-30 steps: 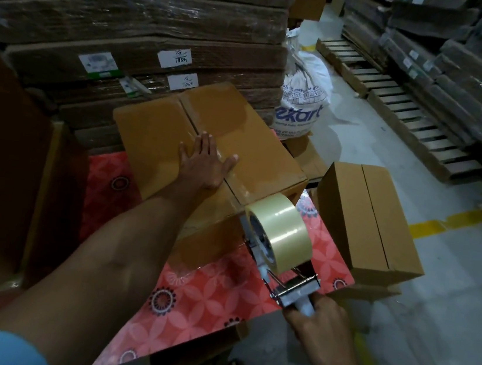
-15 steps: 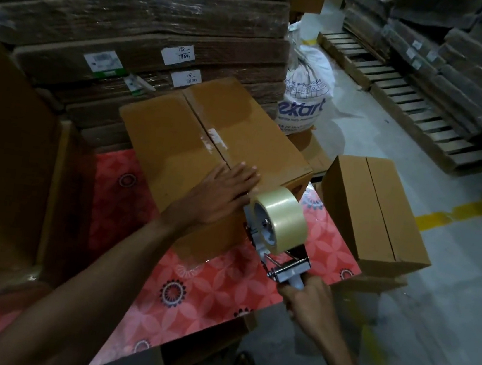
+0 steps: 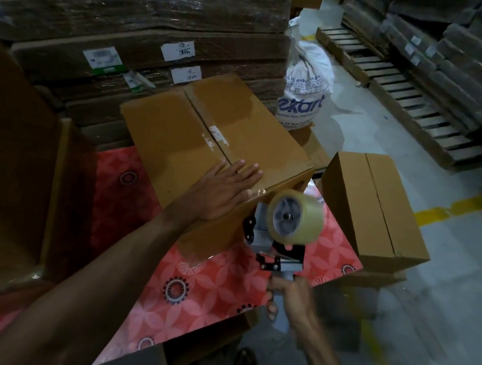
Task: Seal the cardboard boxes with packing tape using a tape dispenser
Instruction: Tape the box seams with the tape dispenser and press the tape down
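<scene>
A: Where's the box, and how far along?
B: The cardboard box (image 3: 195, 145) sits on the bench (image 3: 214, 286), on a red flowered cloth. I see glossy tape (image 3: 218, 136) along the top seam, so I'd call the top run laid on this one.
A: Hands?
B: I've got the left hand (image 3: 223, 193) flat on the near edge of the top. Its fingers (image 3: 247, 172) are straight, pressing over the seam end and gripping nothing. The right hand (image 3: 291, 299) is wrapped round the handle of the tape dispenser (image 3: 278, 248), curled tight. The roll (image 3: 296, 217) hangs just off the box's near corner, beside the front face.
A: Cut yet?
B: Can't tell. It's too dark to see whether the strip is torn from the roll or stuck down the front face. I judge that's what's left here.
A: And after?
B: The second box (image 3: 374, 206) is right of the bench, flaps closed, and its seam looks bare — probably next. Behind are wrapped stacks of flat cardboard (image 3: 133, 15) and a white sack (image 3: 305, 89).
</scene>
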The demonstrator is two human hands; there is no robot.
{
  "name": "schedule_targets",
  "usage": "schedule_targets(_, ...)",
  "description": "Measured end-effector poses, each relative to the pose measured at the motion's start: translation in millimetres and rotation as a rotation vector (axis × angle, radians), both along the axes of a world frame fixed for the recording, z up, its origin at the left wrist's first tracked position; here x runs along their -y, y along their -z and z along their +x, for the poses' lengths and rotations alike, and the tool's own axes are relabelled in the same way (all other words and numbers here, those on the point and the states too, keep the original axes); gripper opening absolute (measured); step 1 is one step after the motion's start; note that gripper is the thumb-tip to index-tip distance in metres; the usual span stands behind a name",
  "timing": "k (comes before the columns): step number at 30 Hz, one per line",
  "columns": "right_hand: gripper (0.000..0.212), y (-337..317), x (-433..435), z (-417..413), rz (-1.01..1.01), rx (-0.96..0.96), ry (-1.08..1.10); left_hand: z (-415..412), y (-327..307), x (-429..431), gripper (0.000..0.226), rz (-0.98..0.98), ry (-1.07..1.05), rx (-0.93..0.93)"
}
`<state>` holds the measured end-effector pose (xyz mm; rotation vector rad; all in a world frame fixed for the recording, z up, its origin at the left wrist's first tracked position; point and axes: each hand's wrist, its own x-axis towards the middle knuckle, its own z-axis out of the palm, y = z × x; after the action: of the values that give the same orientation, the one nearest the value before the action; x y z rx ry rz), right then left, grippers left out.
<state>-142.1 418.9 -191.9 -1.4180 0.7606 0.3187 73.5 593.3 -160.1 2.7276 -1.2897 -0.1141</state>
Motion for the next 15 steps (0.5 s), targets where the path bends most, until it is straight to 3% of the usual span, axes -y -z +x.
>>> schedule_targets(3,0.018,18,0,-17,0.002,-0.036,0.202,-1,-2,4,0.073,0.046,-0.044,-0.012)
schedule_targets(6,0.031,41,21,-22,-0.266,-0.035,0.328,-6,-5,9,0.077,0.067,-0.078,0.017)
schedule_targets(9,0.039,46,40,-14,-0.552,-0.075,0.294,-16,-9,15,0.077,0.057,-0.147,0.004)
schedule_targets(12,0.027,61,57,5,-0.695,-0.099,0.278,-31,-3,24,0.08,0.037,-0.249,0.026)
schedule_targets(15,0.03,87,69,20,-0.78,-0.173,0.18,-44,5,35,0.083,0.009,-0.373,0.038)
